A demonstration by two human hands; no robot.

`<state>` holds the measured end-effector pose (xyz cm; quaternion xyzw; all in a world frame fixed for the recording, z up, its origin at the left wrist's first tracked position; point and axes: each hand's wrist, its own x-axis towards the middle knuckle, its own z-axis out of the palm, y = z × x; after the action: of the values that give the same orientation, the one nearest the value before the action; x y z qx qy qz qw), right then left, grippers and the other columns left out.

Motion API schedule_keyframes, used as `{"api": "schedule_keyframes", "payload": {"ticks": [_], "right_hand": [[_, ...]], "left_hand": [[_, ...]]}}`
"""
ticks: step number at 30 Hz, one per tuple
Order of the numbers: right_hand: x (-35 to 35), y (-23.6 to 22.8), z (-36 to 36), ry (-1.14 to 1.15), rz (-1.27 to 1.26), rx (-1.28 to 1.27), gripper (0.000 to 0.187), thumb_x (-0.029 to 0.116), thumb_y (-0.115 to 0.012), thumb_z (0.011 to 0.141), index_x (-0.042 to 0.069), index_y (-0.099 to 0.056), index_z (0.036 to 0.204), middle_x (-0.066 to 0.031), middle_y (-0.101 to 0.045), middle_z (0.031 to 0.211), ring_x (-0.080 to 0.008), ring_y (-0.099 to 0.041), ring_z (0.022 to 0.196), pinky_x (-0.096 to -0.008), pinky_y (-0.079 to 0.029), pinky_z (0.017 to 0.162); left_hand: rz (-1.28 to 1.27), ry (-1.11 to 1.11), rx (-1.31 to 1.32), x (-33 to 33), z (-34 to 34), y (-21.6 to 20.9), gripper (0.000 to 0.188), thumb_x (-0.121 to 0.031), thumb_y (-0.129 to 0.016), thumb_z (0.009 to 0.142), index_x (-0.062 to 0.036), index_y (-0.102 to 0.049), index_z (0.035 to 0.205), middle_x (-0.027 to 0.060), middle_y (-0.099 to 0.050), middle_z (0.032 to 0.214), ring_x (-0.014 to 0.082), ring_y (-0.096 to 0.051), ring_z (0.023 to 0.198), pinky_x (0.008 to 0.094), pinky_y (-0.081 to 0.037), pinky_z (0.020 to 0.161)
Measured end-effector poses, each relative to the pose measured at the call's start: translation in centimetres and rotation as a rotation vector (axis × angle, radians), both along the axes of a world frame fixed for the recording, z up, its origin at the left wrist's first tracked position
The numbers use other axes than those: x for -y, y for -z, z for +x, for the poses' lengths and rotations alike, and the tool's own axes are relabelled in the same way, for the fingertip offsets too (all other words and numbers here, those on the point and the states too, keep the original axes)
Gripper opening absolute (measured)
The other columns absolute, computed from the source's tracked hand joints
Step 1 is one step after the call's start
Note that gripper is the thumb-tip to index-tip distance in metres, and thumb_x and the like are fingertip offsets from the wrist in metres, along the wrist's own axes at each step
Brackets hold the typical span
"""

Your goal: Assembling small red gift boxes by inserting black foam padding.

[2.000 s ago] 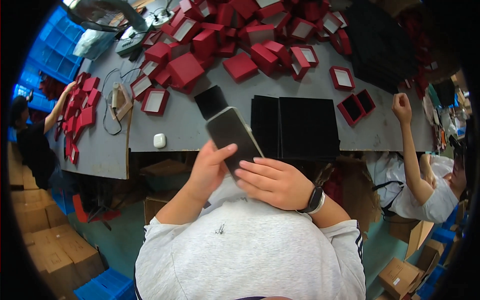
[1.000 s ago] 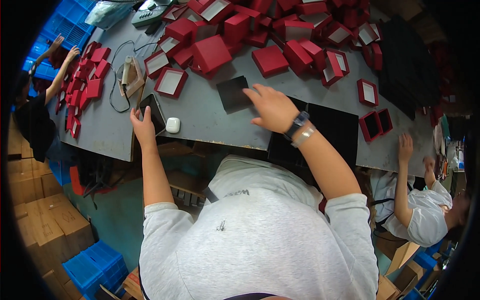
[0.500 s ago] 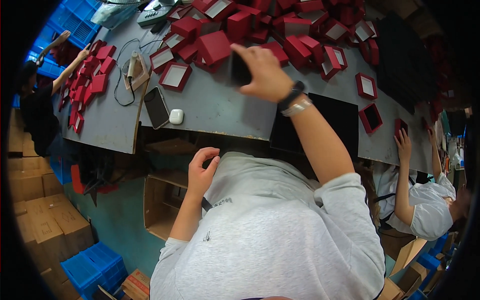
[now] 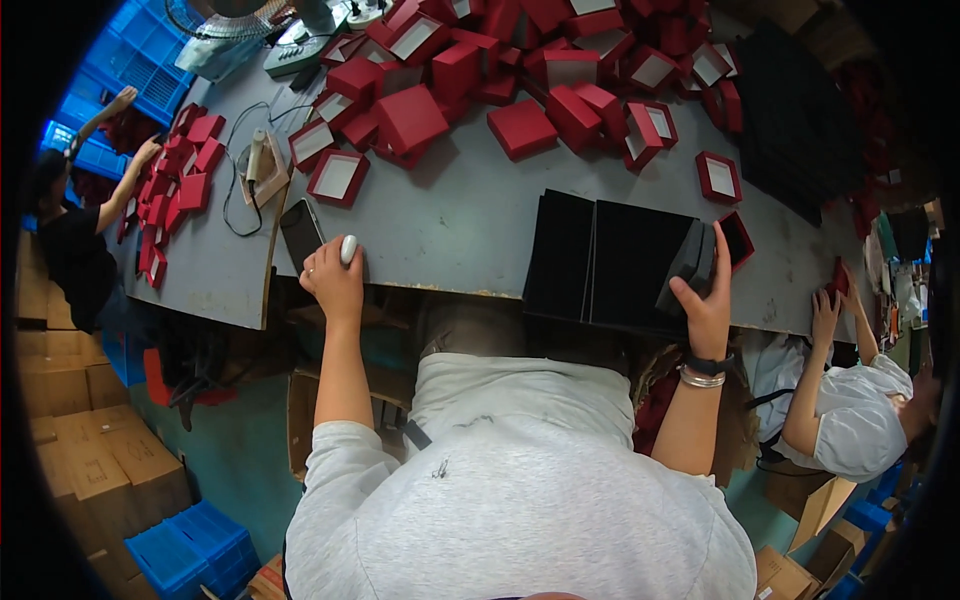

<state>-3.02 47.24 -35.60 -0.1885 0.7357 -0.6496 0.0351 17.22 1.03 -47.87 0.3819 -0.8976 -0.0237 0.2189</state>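
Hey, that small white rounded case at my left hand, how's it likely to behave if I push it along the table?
The white case is probably stiff, since its outline looks smooth and undented beside the left hand. Its shiny surface may feel slippery. With those rounded ends, it could tip over if pushed while on edge.

Pale heathered grey, that T-shirt (image 4: pixel 530 490), short-sleeved and creased, a small dark squiggle (image 4: pixel 440 468) on its chest, faint dark print (image 4: pixel 478 421) nearer its hem! Just beyond the T-shirt's hem, dark trousers (image 4: pixel 480 325). Out past its right sleeve (image 4: pixel 690 492), a black wristband (image 4: pixel 711 364) beside silvery bangles (image 4: pixel 702 378); past its left sleeve (image 4: pixel 345 455), a thin ring (image 4: pixel 311 271) on the left grip (image 4: pixel 335 282)!
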Motion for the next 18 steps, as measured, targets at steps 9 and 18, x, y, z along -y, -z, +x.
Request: {"api": "schedule_keyframes", "payload": {"ticks": [9,18], "right_hand": [[1.7,1.0,0.0,-0.009,0.062,-0.047,0.1,0.013,-0.085,0.076,0.009,-0.026,0.157,-0.0113,-0.044,0.144,-0.0211,-0.05,0.123,-0.0336,-0.044,0.103],[1.6,1.5,0.8,0.011,-0.087,-0.038,0.097,0.014,-0.084,0.077,0.009,-0.028,0.157,-0.0095,-0.047,0.143,-0.0192,-0.05,0.123,-0.0322,-0.043,0.104]], "left_hand": [[-0.056,-0.265,-0.062,8.4,-0.3,1.9,0.047,-0.039,-0.065,0.093,-0.0226,-0.058,0.136,0.0042,-0.056,0.134,0.0311,-0.049,0.125,0.0535,-0.03,0.105],[0.292,0.488,-0.27,-4.9,-4.5,-3.2,0.076,-0.031,-0.079,0.082,-0.0054,-0.046,0.145,0.0161,-0.049,0.145,0.0357,-0.041,0.135,0.0463,-0.029,0.114]]}}
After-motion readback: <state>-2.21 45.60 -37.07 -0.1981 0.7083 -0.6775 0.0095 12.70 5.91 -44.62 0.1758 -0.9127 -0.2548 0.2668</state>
